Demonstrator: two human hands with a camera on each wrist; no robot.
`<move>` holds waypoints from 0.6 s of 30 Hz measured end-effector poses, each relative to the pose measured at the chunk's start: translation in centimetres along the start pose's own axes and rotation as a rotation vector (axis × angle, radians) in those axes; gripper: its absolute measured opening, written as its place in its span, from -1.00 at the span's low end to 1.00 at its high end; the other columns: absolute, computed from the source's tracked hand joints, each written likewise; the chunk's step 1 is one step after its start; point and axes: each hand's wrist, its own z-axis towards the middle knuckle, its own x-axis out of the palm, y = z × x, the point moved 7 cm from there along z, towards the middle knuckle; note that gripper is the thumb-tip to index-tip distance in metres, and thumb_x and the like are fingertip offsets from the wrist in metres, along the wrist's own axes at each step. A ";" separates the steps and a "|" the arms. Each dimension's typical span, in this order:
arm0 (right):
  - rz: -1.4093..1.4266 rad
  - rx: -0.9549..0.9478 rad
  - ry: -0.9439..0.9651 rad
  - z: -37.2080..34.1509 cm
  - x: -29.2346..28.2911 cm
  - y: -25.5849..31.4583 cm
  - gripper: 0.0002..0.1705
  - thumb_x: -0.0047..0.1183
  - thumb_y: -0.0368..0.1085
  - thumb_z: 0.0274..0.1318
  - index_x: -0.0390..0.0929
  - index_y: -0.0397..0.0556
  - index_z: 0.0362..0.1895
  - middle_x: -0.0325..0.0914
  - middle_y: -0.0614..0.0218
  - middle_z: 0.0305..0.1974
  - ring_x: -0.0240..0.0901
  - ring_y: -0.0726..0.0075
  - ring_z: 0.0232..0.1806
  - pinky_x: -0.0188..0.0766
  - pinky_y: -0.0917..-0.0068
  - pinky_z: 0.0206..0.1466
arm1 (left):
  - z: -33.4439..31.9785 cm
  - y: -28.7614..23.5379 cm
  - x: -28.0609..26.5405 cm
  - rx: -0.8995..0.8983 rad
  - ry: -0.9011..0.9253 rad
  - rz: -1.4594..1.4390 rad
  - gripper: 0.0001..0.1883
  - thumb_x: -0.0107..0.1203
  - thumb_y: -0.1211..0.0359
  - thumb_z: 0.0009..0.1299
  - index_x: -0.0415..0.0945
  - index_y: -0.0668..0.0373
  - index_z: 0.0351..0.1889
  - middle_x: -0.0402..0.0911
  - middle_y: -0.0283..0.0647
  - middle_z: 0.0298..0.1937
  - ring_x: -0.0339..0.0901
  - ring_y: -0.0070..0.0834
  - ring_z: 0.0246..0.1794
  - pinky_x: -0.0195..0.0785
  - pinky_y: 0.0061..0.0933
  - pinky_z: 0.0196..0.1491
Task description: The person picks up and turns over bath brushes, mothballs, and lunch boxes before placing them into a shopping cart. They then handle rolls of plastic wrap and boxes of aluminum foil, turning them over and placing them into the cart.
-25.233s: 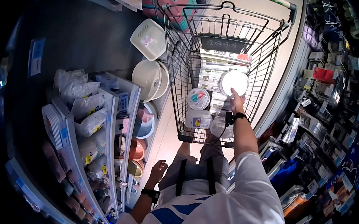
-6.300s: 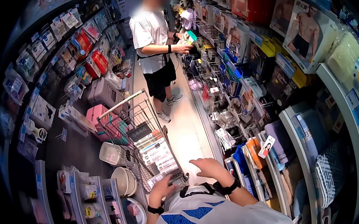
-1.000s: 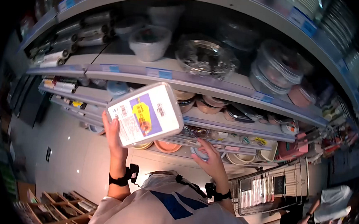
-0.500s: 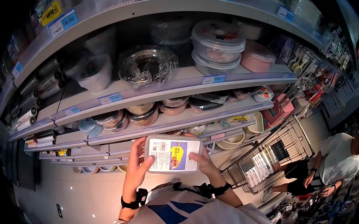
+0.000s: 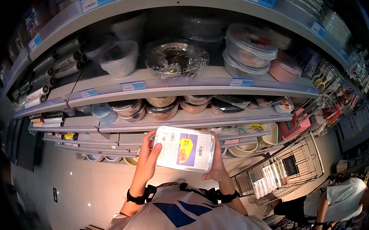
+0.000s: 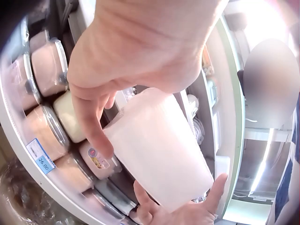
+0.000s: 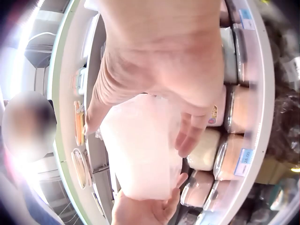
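A rectangular plastic food container [image 5: 185,149] with a purple and yellow label faces up in front of the chest in the head view. My left hand [image 5: 147,161] grips its left end, the thumb lying over the label's edge. Around the opposite end is my right hand [image 5: 219,166], its fingers along the side and its thumb off the label. In the left wrist view the pale plain underside of the container [image 6: 159,150] shows, with right-hand fingers [image 6: 145,201] at the far end. In the right wrist view the right fingers [image 7: 190,136] bend along one side.
Shelves ahead bear stacked round tubs [image 5: 249,51], a wrapped foil dish [image 5: 175,59], white cups [image 5: 119,59], film rolls [image 5: 70,60] and lidded bowls [image 5: 161,109]. A loaded shopping cart [image 5: 310,145] stands at right, with another person [image 5: 343,196] beside it.
A second ago the left hand alone held the container, tilted; the right hand then took its other end. Since half a second ago, the right thumb has come off the label. Earlier, both hands were empty.
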 end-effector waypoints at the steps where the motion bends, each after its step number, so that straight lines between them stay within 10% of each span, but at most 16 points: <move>1: -0.061 -0.001 0.014 0.0 0.2 0.1 0.66 0.68 -0.15 -0.38 -0.33 0.04 0.69 -0.10 0.13 0.63 -0.09 0.13 0.65 -0.18 0.22 0.66 | -0.1 -0.2 -0.2 -0.004 0.001 0.010 -0.47 -0.01 0.29 0.63 0.15 0.24 0.49 0.57 -0.10 0.15 0.47 -0.50 0.11 0.31 -0.48 0.20; 2: -0.157 0.101 -0.055 0.0 0.4 0.2 0.75 0.71 0.10 -0.46 -0.34 -0.01 0.67 0.00 0.14 0.57 -0.01 0.10 0.61 -0.05 0.15 0.63 | -0.3 0.1 -0.4 0.008 0.039 0.047 -0.43 -0.02 0.25 0.63 0.11 0.20 0.52 0.50 -0.02 0.26 0.43 -0.39 0.26 0.26 -0.44 0.30; 5: -0.003 0.085 -0.142 0.0 -0.8 -1.5 0.66 0.68 -0.08 -0.39 -0.31 0.03 0.68 0.00 0.17 0.58 0.01 0.10 0.60 0.01 0.16 0.62 | -1.0 -1.1 0.7 0.096 0.207 -0.022 -0.05 0.27 0.19 0.45 -0.15 0.20 0.63 0.24 0.14 0.52 0.19 -0.14 0.56 0.07 -0.27 0.51; 7: 0.060 0.103 -0.166 0.2 -1.0 -1.7 0.60 0.62 0.09 -0.31 -0.24 -0.04 0.67 0.07 0.16 0.54 0.06 0.12 0.57 0.03 0.15 0.61 | -1.1 -1.9 0.8 0.256 0.236 0.425 0.24 0.49 0.20 0.24 -0.31 0.18 0.65 0.19 0.15 0.54 0.17 -0.09 0.57 0.04 -0.19 0.54; 9: 0.093 0.092 -0.177 -0.5 -2.3 -3.2 0.55 0.54 0.22 -0.24 -0.20 -0.10 0.66 0.08 0.13 0.53 0.07 0.13 0.56 0.02 0.16 0.60 | -1.6 -2.4 1.3 0.191 0.254 0.216 0.42 0.63 0.22 0.05 -0.34 0.09 0.67 0.18 0.14 0.55 0.16 -0.09 0.57 0.00 -0.18 0.55; 18: 0.079 0.147 -0.160 0.5 -0.2 -3.5 0.57 0.54 0.22 -0.18 -0.28 -0.11 0.67 0.04 0.14 0.56 0.03 0.13 0.59 0.00 0.15 0.61 | -1.3 -3.1 -1.3 0.281 0.135 0.172 0.38 0.67 0.31 -0.06 -0.18 0.11 0.63 0.29 0.01 0.47 0.27 -0.20 0.50 0.19 -0.19 0.47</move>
